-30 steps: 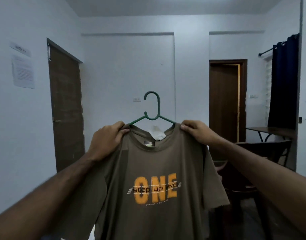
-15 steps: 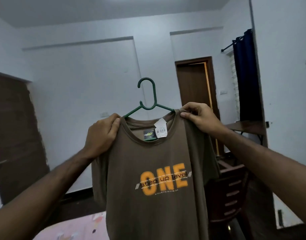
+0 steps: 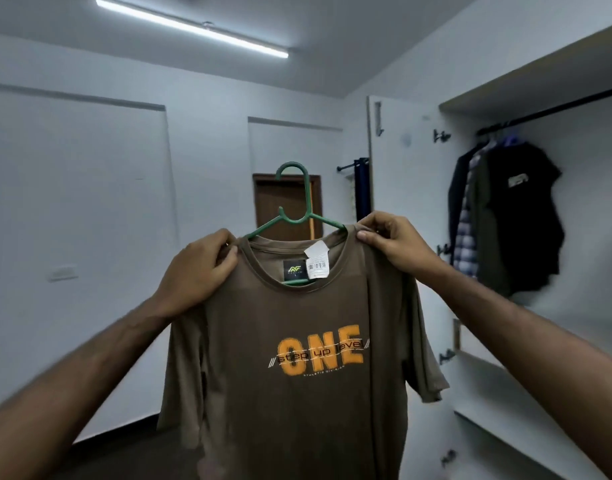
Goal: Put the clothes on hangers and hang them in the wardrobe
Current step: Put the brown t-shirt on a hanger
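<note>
While it hangs on a green hanger [image 3: 295,216], a brown shirt [image 3: 297,358] is held up high in the middle of the room. The left shoulder of the shirt is pinched by the left hand [image 3: 202,268], with the fingers curled around the cloth. The right shoulder is pinched by the right hand [image 3: 389,242] in the same way, close to the neck hole. The hanger's arms are tucked inside the neck of the shirt, and its hook is pointed up above the collar. A white tag [image 3: 317,259] and a black label [image 3: 295,271] are seen inside the neck. The word "ONE" is printed in orange on the front of the shirt.

An open wardrobe [image 3: 505,98] is seen on the right. Its white door [image 3: 401,161] is swung wide, just behind the right hand. A dark rail [image 3: 547,110] is fixed near the top of the wardrobe. Dark clothes [image 3: 509,220] are hung from the rail, and a checked one is seen among them. The brown shirt is kept well apart from the rail and is not inside the wardrobe yet. A brown door [image 3: 285,202] is seen far behind the hanger. A long lamp [image 3: 193,27] is lit on the ceiling.
</note>
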The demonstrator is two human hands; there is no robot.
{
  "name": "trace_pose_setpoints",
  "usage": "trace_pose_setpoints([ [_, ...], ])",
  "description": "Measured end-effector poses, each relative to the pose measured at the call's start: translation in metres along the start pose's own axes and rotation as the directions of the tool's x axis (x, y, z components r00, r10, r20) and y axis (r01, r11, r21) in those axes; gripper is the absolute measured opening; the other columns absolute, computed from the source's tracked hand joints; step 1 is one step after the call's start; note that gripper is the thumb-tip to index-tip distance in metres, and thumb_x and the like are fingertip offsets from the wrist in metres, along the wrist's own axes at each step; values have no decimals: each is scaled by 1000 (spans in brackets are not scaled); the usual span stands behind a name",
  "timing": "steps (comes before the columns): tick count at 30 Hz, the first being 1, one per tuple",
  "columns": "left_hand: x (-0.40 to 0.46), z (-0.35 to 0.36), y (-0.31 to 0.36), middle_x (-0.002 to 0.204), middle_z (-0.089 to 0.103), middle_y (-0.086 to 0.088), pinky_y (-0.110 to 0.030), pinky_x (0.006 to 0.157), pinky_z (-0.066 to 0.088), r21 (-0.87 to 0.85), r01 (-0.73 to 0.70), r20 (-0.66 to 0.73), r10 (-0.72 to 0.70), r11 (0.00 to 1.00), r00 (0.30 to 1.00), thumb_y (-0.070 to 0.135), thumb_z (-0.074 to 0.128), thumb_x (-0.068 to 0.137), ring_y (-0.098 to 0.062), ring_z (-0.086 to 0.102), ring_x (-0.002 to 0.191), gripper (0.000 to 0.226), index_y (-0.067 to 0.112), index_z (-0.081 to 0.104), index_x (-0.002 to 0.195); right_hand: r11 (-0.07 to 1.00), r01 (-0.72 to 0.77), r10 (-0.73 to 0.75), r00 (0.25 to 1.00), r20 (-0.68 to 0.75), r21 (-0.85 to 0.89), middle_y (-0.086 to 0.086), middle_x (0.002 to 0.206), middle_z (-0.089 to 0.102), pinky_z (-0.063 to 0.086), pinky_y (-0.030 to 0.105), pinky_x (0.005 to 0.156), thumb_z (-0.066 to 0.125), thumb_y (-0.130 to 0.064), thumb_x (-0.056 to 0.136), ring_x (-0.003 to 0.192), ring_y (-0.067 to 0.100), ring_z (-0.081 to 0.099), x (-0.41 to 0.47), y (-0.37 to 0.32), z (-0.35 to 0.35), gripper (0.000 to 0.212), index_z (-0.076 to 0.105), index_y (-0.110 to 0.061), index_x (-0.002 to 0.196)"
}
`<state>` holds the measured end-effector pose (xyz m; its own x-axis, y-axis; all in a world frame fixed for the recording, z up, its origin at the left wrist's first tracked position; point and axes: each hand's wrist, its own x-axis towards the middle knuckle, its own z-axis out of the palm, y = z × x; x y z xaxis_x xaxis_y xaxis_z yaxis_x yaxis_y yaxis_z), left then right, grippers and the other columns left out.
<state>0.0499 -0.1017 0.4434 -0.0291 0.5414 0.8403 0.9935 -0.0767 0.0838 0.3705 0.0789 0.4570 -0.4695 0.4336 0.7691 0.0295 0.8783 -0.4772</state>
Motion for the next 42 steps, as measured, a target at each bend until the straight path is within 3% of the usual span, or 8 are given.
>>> trace_pose_setpoints([
  [8,83,115,92,76,58,9,-36,60,48,-167,-139,-61,130,976,990,31,53,100,-18,60,69,9,26,50,93,983,-61,30,984,-174,-173,8,96,75,53,41,87,69,-14,97,90,14,68,-11,62,-130,8,71,-9,102],
  [12,135,187,136,73,63,3,-38,61,46,-167,-196,-43,191,966,981,35,51,100,-31,65,72,13,24,48,94,937,-139,58,966,-251,-319,-3,94,73,52,32,85,66,-16,99,90,10,67,-19,113,-192,6,70,-17,102],
  [15,177,251,167,77,68,-5,-39,62,48,-155,-259,-72,251,953,965,38,50,100,-34,67,75,19,19,52,99,821,-185,50,966,-254,-540,-6,93,71,48,23,77,62,-19,101,90,13,65,-9,163,-232,5,67,-19,99],
  [19,238,346,195,81,70,-10,-35,60,41,-213,-301,-92,287,930,953,37,50,102,-36,68,78,19,18,53,101,656,-232,57,964,-259,-718,0,94,65,38,30,73,58,-19,102,89,21,60,18,243,-276,8,61,-13,98],
  [23,314,422,219,82,70,-10,-45,68,52,-303,-333,-89,322,893,943,38,46,103,-38,67,79,17,21,49,100,578,-306,64,941,-332,-757,-1,95,61,32,28,71,55,-20,103,91,22,58,55,305,-324,10,60,-11,101],
  [27,375,489,261,86,70,-12,-45,68,51,-337,-364,-103,350,868,931,37,44,104,-39,65,78,17,21,48,100,478,-399,57,903,-426,-783,0,113,65,47,44,90,50,-30,99,105,23,60,78,363,-379,17,59,-24,113],
  [33,452,595,335,96,69,-18,-43,66,46,-240,-383,-120,364,892,923,35,39,106,-42,64,82,22,14,47,102,332,-522,125,850,-511,-786,4,140,54,36,46,104,46,-41,104,130,29,47,107,465,-459,39,49,-24,139],
  [42,595,702,401,102,68,-14,-39,66,41,-157,-339,-122,322,928,939,36,36,108,-35,62,84,24,15,47,108,424,-518,180,852,-491,-743,4,166,26,27,53,120,35,-61,103,150,26,27,191,594,-552,70,19,-24,161],
])
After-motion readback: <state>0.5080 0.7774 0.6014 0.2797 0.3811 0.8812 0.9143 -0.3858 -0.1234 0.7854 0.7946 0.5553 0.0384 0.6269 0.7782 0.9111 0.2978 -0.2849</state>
